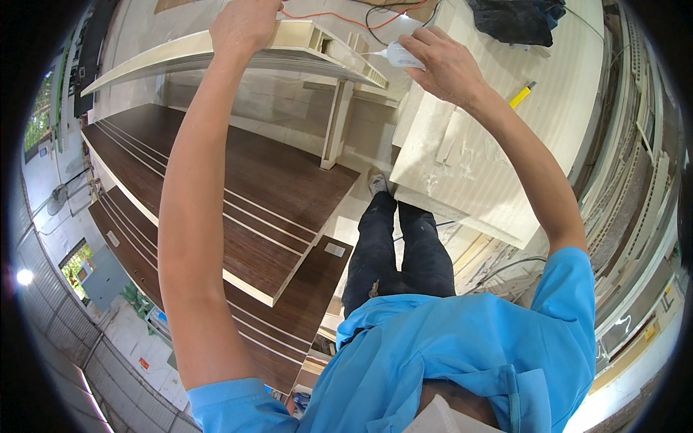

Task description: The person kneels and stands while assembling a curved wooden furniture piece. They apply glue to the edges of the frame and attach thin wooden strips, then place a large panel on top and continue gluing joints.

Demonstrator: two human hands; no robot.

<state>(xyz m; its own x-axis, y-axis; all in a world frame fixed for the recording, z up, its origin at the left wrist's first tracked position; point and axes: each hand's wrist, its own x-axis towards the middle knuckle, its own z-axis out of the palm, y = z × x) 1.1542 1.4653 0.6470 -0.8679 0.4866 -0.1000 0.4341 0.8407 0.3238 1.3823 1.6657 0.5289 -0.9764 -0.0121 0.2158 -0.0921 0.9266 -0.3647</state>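
My right hand (442, 61) is closed round a small translucent squeeze bottle (401, 55) with a thin nozzle. The nozzle points left, at the open end of a pale-edged panel (294, 36) that is held up off the dark boards. Over that panel's upper edge, at the top of the view, is my left hand (244, 27). Its fingers look curled, but the picture's edge cuts them off and whatever they hold is hidden. A pale upright strip (336, 126) stands under the panel on a dark brown board (267, 166) with light stripes.
Another dark striped board (317, 299) lies below the first. At right, a yellow-handled cutter (521, 94) and a dark cloth (516, 18) lie on a pale worktop (498, 155). Stacked strips (639, 180) line the far right. An orange cord (332, 14) runs behind the panel.
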